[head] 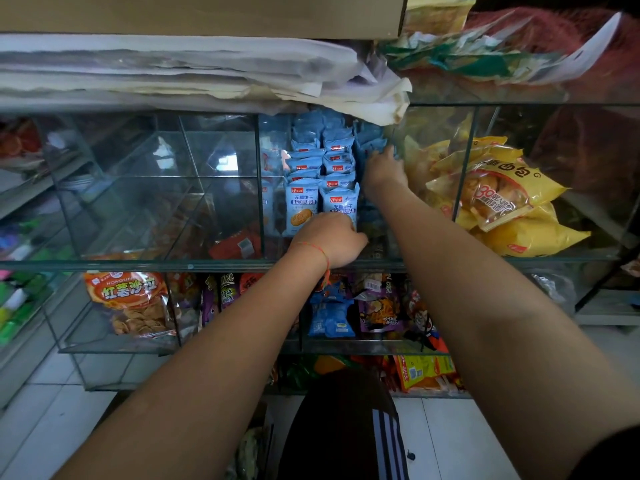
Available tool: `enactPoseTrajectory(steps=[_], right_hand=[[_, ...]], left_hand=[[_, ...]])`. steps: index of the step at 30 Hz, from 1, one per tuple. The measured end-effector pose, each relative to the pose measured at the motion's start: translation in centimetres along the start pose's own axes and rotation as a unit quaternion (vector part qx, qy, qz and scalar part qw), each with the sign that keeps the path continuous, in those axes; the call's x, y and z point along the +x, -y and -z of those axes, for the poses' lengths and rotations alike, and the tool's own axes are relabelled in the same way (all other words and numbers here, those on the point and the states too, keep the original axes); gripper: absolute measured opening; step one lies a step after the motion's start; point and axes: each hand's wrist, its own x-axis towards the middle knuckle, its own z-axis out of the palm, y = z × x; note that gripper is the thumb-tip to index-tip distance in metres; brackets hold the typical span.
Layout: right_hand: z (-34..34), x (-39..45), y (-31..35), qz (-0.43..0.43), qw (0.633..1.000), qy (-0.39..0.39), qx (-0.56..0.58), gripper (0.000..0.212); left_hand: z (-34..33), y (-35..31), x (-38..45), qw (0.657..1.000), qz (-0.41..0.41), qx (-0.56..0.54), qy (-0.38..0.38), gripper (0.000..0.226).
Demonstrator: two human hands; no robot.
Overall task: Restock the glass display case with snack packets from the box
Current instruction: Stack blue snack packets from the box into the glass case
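Both hands deep in the display case (pixel 221 261). Left hand (pixel 329 239) curled against the front blue packets (pixel 322 188); right hand (pixel 384 169) farther back, pinching one. Light, crinkly, slippery probably; best pinched at the sealed top edge.

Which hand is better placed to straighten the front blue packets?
Probably the left hand: it rests right at the front blue packets, while the right hand reaches toward the compartment's back.
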Motion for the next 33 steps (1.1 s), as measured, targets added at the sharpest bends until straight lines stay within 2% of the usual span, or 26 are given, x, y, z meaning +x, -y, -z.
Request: enactPoseTrajectory(steps=[7,13,16,19,22,24,26,28,29,31,33], right_hand=[[0.3,-0.8,0.1,-0.002,0.999,0.002,0.036,0.060],[1.9,-2.1,0.1,-0.011,0.999,-0.021,0.047,0.057],[3.5,-3.5,0.4,-0.023,0.997,-0.037,0.063,0.054],[6.0,-5.9,0.5,-0.026,0.989,-0.102,0.106,0.042],[8.0,-11.1,2.2,-0.020,0.955,-0.194,0.225,0.031],[7.6,-16.0,4.8,0.009,0.925,-0.242,0.294,0.029],[5.4,-20.9,8.0,0.077,0.896,-0.293,0.324,0.026],[2.1,-24.9,11.7,0.166,0.870,-0.316,0.340,0.026],[0.1,-26.6,13.5,0.205,0.863,-0.307,0.346,0.025],[-4.3,-29.4,17.1,0.271,0.864,-0.249,0.344,0.025],[-8.5,-31.8,20.1,0.306,0.880,-0.159,0.328,0.024]], left_hand=[[0.0,0.0,0.0,1.000,-0.001,0.010,-0.007,0.035],[0.0,-0.1,0.0,0.999,-0.013,0.013,-0.026,0.033],[0.2,-0.5,-0.8,0.993,-0.049,0.007,-0.107,0.028],[0.9,-0.7,-3.2,0.958,-0.140,-0.043,-0.247,0.022],[1.3,0.2,-7.4,0.909,-0.224,-0.019,-0.352,0.023],[0.5,3.0,-10.7,0.899,-0.230,0.035,-0.370,0.026],[-1.1,7.7,-14.0,0.934,-0.161,0.091,-0.307,0.031],[-3.0,13.1,-17.2,0.978,-0.014,0.133,-0.159,0.034],[-4.1,16.0,-18.6,0.985,0.054,0.135,-0.095,0.033],[-6.0,21.2,-21.6,0.982,0.149,0.116,-0.028,0.027],[-7.9,25.7,-24.5,0.973,0.210,0.094,0.000,0.027]])
